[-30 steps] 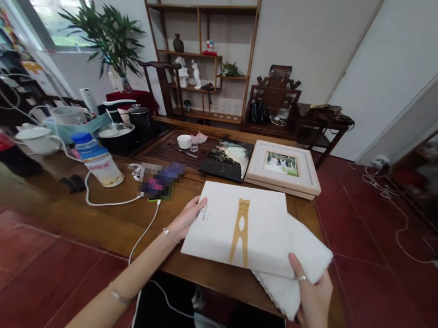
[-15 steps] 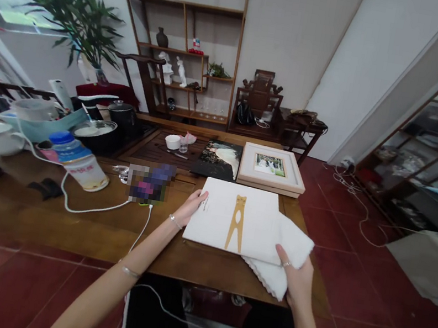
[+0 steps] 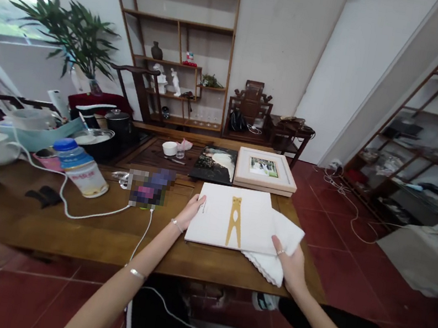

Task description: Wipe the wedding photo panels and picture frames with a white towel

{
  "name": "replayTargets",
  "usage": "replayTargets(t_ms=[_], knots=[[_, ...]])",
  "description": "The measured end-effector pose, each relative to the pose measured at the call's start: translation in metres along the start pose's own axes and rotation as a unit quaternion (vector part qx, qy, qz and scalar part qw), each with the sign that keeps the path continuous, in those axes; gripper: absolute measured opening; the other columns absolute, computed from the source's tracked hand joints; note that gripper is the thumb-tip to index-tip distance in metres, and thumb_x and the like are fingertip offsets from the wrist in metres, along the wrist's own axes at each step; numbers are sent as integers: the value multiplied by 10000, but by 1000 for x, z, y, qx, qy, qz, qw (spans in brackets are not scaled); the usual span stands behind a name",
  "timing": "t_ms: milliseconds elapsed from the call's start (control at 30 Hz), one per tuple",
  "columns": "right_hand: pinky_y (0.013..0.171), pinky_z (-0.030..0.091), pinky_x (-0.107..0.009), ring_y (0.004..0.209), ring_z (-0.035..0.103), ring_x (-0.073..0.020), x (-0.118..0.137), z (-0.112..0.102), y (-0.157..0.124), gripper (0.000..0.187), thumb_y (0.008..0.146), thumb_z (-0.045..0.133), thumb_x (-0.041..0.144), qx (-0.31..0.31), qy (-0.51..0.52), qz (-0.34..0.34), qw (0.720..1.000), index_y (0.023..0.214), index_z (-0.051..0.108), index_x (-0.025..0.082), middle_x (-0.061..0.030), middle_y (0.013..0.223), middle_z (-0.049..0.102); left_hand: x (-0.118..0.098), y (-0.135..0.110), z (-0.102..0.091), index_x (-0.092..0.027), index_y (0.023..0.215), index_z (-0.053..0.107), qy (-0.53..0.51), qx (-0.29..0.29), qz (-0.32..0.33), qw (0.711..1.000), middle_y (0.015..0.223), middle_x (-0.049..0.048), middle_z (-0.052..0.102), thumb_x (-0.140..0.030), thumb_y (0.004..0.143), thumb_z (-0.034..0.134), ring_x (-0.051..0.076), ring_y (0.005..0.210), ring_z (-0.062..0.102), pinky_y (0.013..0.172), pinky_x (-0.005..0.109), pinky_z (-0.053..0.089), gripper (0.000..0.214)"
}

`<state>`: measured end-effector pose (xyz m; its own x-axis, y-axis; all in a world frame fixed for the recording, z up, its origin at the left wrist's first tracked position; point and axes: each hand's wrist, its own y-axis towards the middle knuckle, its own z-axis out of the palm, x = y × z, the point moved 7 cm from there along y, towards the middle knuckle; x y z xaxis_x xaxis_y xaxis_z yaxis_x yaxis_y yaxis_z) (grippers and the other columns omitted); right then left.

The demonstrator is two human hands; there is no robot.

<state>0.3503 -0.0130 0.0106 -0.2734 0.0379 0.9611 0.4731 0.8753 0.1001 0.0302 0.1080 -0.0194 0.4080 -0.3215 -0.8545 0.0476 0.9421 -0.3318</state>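
Note:
A white rectangular panel (image 3: pixel 212 216) with a gold two-legged shape (image 3: pixel 235 220) on its face lies at the near edge of the table, in front of me. My left hand (image 3: pixel 189 212) grips its left edge, thumb on top. At the panel's right side, my right hand (image 3: pixel 289 260) has its fingers closed round a white cloth (image 3: pixel 287 228). One part of the cloth rests against the panel's right edge, and a scalloped part hangs out below. The right fingers under the cloth are hidden.
Beyond the panel lie a dark photo print (image 3: pixel 213 164) and a pale framed picture (image 3: pixel 264 180). Leftward are a blue-capped bottle (image 3: pixel 81 169), a blurred-out object (image 3: pixel 151 189) with white cables, a white cup (image 3: pixel 170 148) and pots. The wooden table's (image 3: pixel 169 259) front edge is near my legs.
My view has shifted, so the background sits lower. My right leg has swung out to the right. Both hands keep their holds on the panel and the cloth, with little shift.

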Motion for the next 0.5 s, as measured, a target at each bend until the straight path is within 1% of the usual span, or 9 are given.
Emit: replayTargets(t_ms=[100, 167, 233, 333, 400, 500], knots=[[932, 456, -440, 1058, 636, -326, 4, 3, 3, 434, 743, 692, 513, 0, -43, -11, 999, 1003, 673, 165, -137, 1043, 727, 0, 4, -2, -146, 1171, 580, 3, 5, 14, 1000, 1123, 77, 624, -320, 945, 586, 186, 919, 645, 780, 372, 562, 285], [950, 439, -457, 1039, 641, -291, 6, 6, 6, 358, 792, 666, 487, 2, -67, -16, 998, 964, 669, 173, -107, 1002, 728, -1, 6, -5, -141, 1067, 592, 3, 9, 25, 1000, 1002, 49, 649, -338, 918, 625, 159, 812, 652, 714, 316, 553, 249], [947, 435, -470, 998, 651, -277, 7, 9, 8, 325, 807, 656, 471, 9, -85, -17, 996, 936, 670, 173, -91, 954, 726, -3, 6, -7, -158, 930, 565, 2, 13, 36, 999, 855, 9, 653, -381, 840, 714, 141, 708, 647, 645, 259, 523, 283], [922, 440, -451, 996, 649, -329, 7, 11, 9, 344, 755, 671, 496, 24, -98, -18, 995, 909, 689, 189, -110, 932, 737, -5, 4, -9, -193, 830, 502, 1, 16, 50, 999, 725, -34, 630, -445, 718, 802, 134, 629, 632, 586, 220, 483, 408], [923, 440, -439, 1033, 639, -348, 8, 11, 8, 382, 728, 676, 509, 34, -99, -18, 994, 939, 698, 191, -116, 983, 740, -7, 1, -9, -201, 826, 494, 2, 16, 55, 998, 700, -43, 625, -475, 683, 814, 132, 606, 623, 569, 217, 472, 445], [931, 445, -440, 1056, 636, -346, 9, 10, 9, 428, 727, 674, 511, 50, -96, -13, 994, 1001, 700, 182, -114, 1047, 734, -9, -1, -7, -195, 845, 510, 6, 10, 54, 998, 699, -33, 637, -484, 665, 820, 133, 587, 616, 560, 224, 470, 459]])
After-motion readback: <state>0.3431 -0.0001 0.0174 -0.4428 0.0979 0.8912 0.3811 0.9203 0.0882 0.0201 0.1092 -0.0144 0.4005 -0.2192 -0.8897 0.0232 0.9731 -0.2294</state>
